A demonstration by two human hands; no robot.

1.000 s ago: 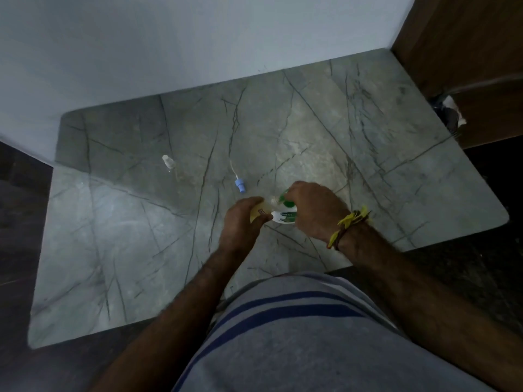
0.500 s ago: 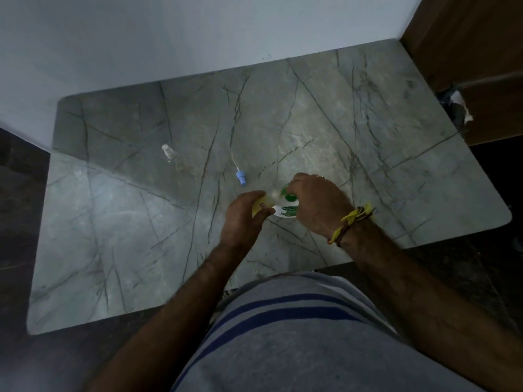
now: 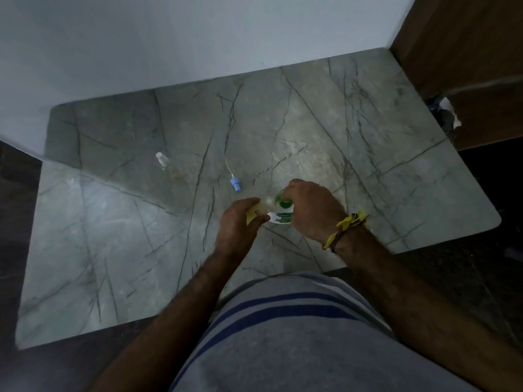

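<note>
Head view: a small bottle (image 3: 280, 217) of yellowish liquid with a white and green label is held just above the marble desk (image 3: 382, 171), roughly midway along its width and closer to the near edge than to the wall. The left hand (image 3: 236, 224) has its fingers (image 3: 250, 201) wrapped round the bottle's body, thumb pressed on the near side. The right hand (image 3: 312, 212), with a yellow thread (image 3: 349, 223) at its wrist, comes over the top with its fingers (image 3: 297, 185) curled on the green cap (image 3: 283, 204). How firmly they grip cannot be made out, since the hand hides most of the cap.

Towards the far left of the bottle a blue spray nozzle (image 3: 235, 184) with its thin tube lies loose on the desk. Further left, well apart, stands a small clear vial (image 3: 161, 159) (it may be only a cap).

The step in hand looks like twisting the green cap, one hand bracing, the other turning. Which way it turns cannot be told. The next move calls for keeping the bottle upright and steady in the left hand while the right finishes the turn, so nothing spills on the desk
</note>
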